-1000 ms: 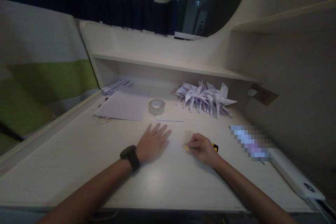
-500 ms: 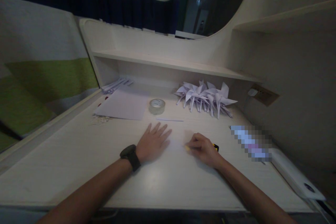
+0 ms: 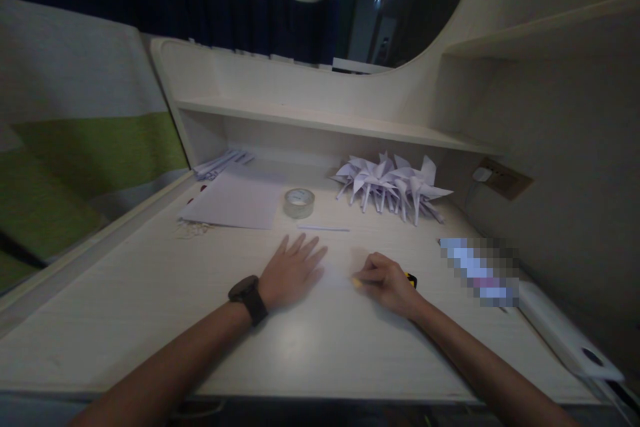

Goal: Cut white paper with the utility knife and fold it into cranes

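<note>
Dim desk scene, head view. Left hand (image 3: 293, 273) lay flat, fingers spread wide, palm pressing a pale sheet of paper (image 3: 336, 275) against the desk (image 3: 125, 320); a dark watch (image 3: 249, 299) on that wrist. Right hand (image 3: 386, 282) was curled tight around a yellow cutter (image 3: 358, 282), its yellow tip just showing past the fingertips at the paper's right side and a yellow-black butt end poking out behind the knuckles. Sheet hard to separate from the desk top in this light; its edges could not be traced.

Change across the last second: almost none. Both hands held the same spots, the left spread the same, the right closed the same; only the camera drifted a little. Judged as a slow, steady stroke or a pause at the paper, not a repositioning.

Around: a thin strip of paper (image 3: 323, 228) beyond the left fingers, apart from them. Tape roll (image 3: 299, 203) just beyond that. Stack of white sheets (image 3: 233, 202) to the left of the roll. Cluster of folded paper cranes (image 3: 393, 187) under the shelf (image 3: 320, 121). A white flat device (image 3: 565, 337) lay near the right edge
</note>
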The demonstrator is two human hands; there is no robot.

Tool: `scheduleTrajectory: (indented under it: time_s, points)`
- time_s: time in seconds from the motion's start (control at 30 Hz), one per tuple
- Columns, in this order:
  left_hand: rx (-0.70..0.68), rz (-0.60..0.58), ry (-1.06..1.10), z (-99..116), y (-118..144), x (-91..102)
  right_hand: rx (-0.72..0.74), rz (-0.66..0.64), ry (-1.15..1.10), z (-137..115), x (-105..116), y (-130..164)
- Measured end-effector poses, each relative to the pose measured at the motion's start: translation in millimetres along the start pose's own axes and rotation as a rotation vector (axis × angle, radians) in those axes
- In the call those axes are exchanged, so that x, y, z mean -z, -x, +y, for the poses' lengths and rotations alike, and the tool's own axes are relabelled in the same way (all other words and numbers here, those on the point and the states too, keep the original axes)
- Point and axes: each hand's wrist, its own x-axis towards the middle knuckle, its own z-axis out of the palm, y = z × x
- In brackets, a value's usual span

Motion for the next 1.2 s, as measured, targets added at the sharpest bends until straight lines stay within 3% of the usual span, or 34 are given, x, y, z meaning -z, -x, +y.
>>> scheduleTrajectory:
  time_s: [0.37, 0.73, 1.2]
  points:
    - [-0.009, -0.004, -0.030, -0.4, -1.1, -1.1, 0.098, -0.028, -0.027, 9.6, 0.2, -6.4]
    - [-0.008, -0.019, -0.052, 0.7, -0.5, -0.4, 0.099, -0.117, -0.044, 13.0, 6.3, -19.2]
    - [-0.003, -0.018, 0.012, -0.6, -0.5, -0.5, 0.077, -0.113, -0.091, 12.0, 9.1, -14.9]
